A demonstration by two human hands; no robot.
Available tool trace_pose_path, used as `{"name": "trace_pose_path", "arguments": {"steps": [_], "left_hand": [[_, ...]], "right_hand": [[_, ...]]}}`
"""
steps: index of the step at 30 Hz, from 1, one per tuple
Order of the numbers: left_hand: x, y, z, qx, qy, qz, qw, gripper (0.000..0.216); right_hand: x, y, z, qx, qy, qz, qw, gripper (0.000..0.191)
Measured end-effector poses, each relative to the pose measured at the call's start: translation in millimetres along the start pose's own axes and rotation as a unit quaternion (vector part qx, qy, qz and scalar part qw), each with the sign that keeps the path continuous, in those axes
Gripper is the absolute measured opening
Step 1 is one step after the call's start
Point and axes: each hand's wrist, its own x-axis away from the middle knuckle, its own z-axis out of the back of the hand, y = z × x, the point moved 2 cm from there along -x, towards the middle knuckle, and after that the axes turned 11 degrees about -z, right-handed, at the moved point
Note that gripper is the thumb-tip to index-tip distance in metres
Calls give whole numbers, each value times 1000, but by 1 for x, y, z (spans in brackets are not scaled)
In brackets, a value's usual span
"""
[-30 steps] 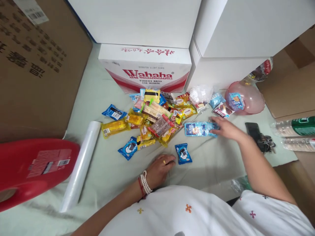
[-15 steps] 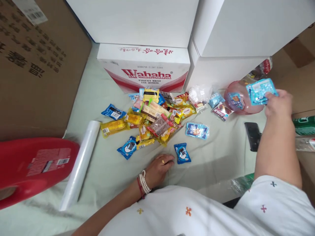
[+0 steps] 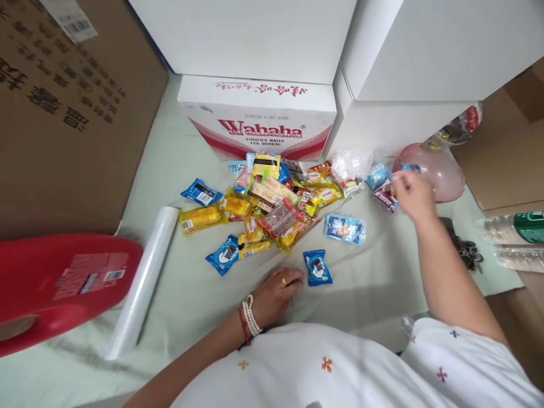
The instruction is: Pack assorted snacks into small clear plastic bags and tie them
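Note:
A heap of snack packets [image 3: 276,209] lies on a pale green cloth [image 3: 191,306]. My left hand [image 3: 276,290] rests knuckles-down on the cloth with its fingers curled and nothing in them, just left of a blue cookie packet [image 3: 317,267]. My right hand [image 3: 410,194] is at the left rim of a pink bowl [image 3: 446,173], fingers bent together above a dark red packet [image 3: 382,198]. A sliver of a light blue packet [image 3: 410,168] shows at the fingertips; I cannot tell whether it is held. Another light blue packet [image 3: 344,228] lies flat between the hands.
A Wahaha carton [image 3: 259,122] and white boxes [image 3: 425,51] stand behind the heap, with a brown carton [image 3: 63,113] at left. A red plastic stool [image 3: 63,283] and a clear film roll [image 3: 142,283] lie at left. Keys [image 3: 467,252] and bottles [image 3: 518,226] are at right.
My right hand lifted a light blue packet from the cloth to above the pink bowl, then came back to the bowl's left rim. The left hand has stayed put.

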Motion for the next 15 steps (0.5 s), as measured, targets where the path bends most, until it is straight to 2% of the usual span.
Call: {"name": "trace_pose_path", "arguments": {"steps": [1,3,5,7,9,10,12,13,14,15], "left_hand": [[0,0,0,-2,6,-4,1000,42],[0,0,1,-7,14,-7,1000,42],[1,0,1,-7,10,-4,1000,42],[1,0,1,-1,-1,2,1000,43],[2,0,0,4,-5,7,1000,44],[2,0,0,4,-5,7,1000,44],[2,0,0,1,-2,6,1000,44],[1,0,-1,-1,0,5,1000,44],[1,0,-1,-4,4,3,1000,43],[0,1,0,-7,9,2,1000,42]], "right_hand": [[23,-11,-17,3,-70,28,997,30],[67,-29,-49,12,-170,75,982,36],[100,-37,-68,-5,-210,72,975,37],[113,-32,-70,-64,-222,21,973,31],[102,-16,-53,-138,-184,-51,972,25],[87,-4,-38,-181,-136,-86,970,24],[42,23,-4,-269,-3,-141,953,25],[15,37,14,-327,78,-158,929,22],[-12,50,28,-360,130,-169,908,18],[-38,60,39,-361,163,-173,902,15]]}}
